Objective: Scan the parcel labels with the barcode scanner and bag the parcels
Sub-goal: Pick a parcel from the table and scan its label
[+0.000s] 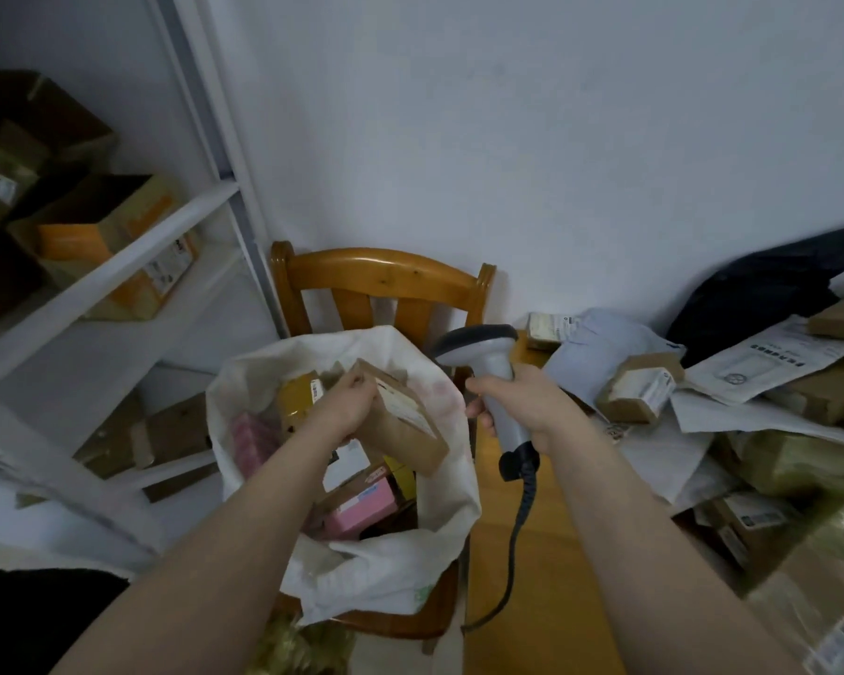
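1. My left hand (349,404) is at centre frame, fingers curled round a flat brown cardboard parcel (405,426) with a white label, held over the open white sack (425,567) on the wooden chair (386,275).
2. Just right of centre, my right hand (527,406) has its fingers wrapped round the handle of the grey barcode scanner (483,353), head uppermost.
3. Other brown parcels (639,392) lie heaped on the wooden table (546,552) at the right.

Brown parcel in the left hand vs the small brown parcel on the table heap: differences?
The long brown cardboard parcel is held by the left hand, tilted over the white sack. The small brown cardboard parcel lies untouched among the heap on the wooden table. The held parcel looks longer and flatter; the heap parcel is stubbier. Both are brown cardboard with a white label.
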